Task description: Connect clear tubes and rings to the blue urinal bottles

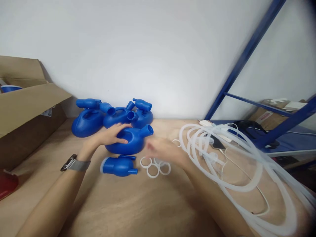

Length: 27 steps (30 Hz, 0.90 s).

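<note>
My left hand (pixel 118 133) grips the near blue plastic urinal bottle (pixel 132 141) at its handle end, thumb on the near side and fingers over the top. The bottle lies with its open neck pointing up and right. My right hand (pixel 159 149) is beside its right end, smeared by motion; its fingers cannot be made out. Closer to me lies a blue spout piece (pixel 119 166) with a white ring at its wide end. Several white sealing rings (pixel 153 171) lie under and in front of my right hand.
More blue bottles (pixel 86 125) with spout pieces stand along the wall. A cardboard box (pixel 27 125) is at left, a red object (pixel 8 184) below it. Coiled translucent tubing (pixel 247 187), a phone (pixel 217 143) and white cables are at right, before a blue metal frame (pixel 244 59).
</note>
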### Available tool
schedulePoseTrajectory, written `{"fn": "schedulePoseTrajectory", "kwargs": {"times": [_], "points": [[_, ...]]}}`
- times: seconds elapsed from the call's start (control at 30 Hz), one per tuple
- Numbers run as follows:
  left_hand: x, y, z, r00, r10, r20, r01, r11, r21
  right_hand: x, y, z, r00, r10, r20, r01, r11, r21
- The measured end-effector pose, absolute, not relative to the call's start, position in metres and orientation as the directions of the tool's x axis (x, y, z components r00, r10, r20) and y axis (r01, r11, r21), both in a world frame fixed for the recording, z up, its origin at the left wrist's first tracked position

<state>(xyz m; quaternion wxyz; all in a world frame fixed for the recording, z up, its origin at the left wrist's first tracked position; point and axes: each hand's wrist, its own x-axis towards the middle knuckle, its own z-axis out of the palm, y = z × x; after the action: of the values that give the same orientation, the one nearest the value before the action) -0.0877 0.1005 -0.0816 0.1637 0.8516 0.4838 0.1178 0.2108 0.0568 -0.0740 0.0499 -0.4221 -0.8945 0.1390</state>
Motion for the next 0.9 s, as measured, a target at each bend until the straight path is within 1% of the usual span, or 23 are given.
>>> {"fn": "schedulePoseTrajectory", "kwargs": {"times": [0.03,0.07,0.1,0.17,0.23,0.3,0.43,0.5,0.57,0.63,0.73,0.8,0.9], "points": [[-0.09,0.099,-0.078,0.502,0.864,0.031,0.784,-0.471,0.404,0.208,0.056,-0.078,-0.718,0.686,-0.116,0.687,0.672,-0.275],[-0.092,0.097,-0.075,0.493,0.87,0.02,0.789,-0.456,0.412,0.204,0.056,-0.084,-0.772,0.611,-0.174,0.635,0.731,-0.249],[-0.092,0.095,-0.073,0.477,0.879,0.013,0.796,-0.439,0.416,0.201,0.057,-0.091,-0.803,0.559,-0.207,0.594,0.775,-0.214],[-0.092,0.093,-0.071,0.444,0.896,0.02,0.81,-0.411,0.418,0.194,0.061,-0.107,-0.828,0.515,-0.221,0.551,0.82,-0.151],[-0.09,0.093,-0.074,0.424,0.904,0.064,0.815,-0.411,0.408,0.191,0.067,-0.118,-0.838,0.498,-0.223,0.533,0.835,-0.138],[-0.087,0.094,-0.077,0.425,0.898,0.117,0.812,-0.435,0.389,0.192,0.073,-0.12,-0.841,0.492,-0.224,0.53,0.833,-0.157],[-0.084,0.096,-0.081,0.45,0.88,0.153,0.795,-0.473,0.38,0.205,0.081,-0.107,-0.829,0.52,-0.205,0.559,0.777,-0.288],[-0.085,0.097,-0.081,0.442,0.885,0.146,0.802,-0.463,0.377,0.21,0.082,-0.101,-0.858,0.477,-0.188,0.513,0.778,-0.363],[-0.086,0.097,-0.082,0.425,0.896,0.131,0.815,-0.442,0.374,0.211,0.079,-0.102,-0.895,0.397,-0.202,0.446,0.795,-0.411],[-0.086,0.098,-0.083,0.411,0.903,0.122,0.823,-0.426,0.375,0.206,0.075,-0.108,-0.904,0.35,-0.245,0.423,0.815,-0.396],[-0.086,0.098,-0.084,0.4,0.908,0.12,0.825,-0.414,0.385,0.198,0.071,-0.118,-0.894,0.35,-0.28,0.427,0.855,-0.294],[-0.086,0.098,-0.084,0.396,0.911,0.119,0.825,-0.409,0.391,0.196,0.073,-0.119,-0.897,0.358,-0.259,0.421,0.869,-0.261],[-0.085,0.098,-0.084,0.391,0.911,0.129,0.823,-0.409,0.394,0.201,0.075,-0.114,-0.895,0.388,-0.221,0.437,0.861,-0.26]]}}
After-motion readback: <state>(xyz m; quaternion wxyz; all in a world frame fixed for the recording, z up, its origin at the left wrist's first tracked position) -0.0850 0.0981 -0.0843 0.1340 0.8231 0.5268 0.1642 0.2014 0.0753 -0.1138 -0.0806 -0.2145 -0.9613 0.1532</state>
